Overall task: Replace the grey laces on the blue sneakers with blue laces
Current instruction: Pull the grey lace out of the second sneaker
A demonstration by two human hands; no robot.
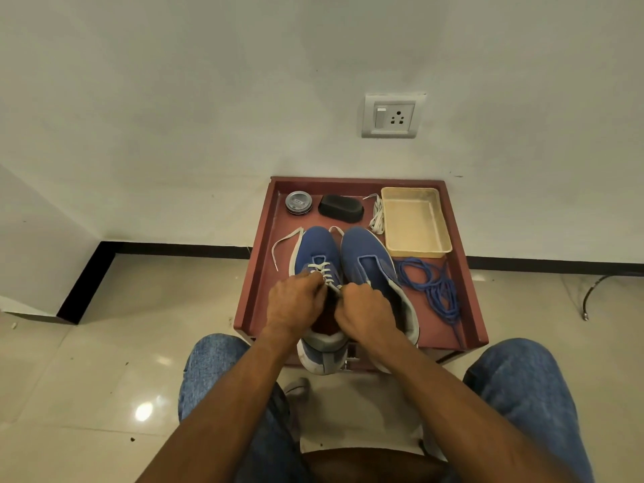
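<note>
Two blue sneakers stand side by side on the red desk (256, 259), toes toward the far wall. The left sneaker (317, 249) still carries its grey lace (322, 270); the right sneaker (366, 254) has bare eyelets. Left hand (294, 303) and right hand (366, 310) have fingers curled, each grip pinching the grey lace at the near eyelets. The blue laces (432, 285) lie coiled right of the sneakers. A removed grey lace (377, 216) lies just beside the beige tray (442, 224).

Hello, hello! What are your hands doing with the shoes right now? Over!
Both hands, left and right, pulling grey lace on left sneaker. Right sneaker already unlaced. Blue laces waiting beside. Nothing blocking.
</note>
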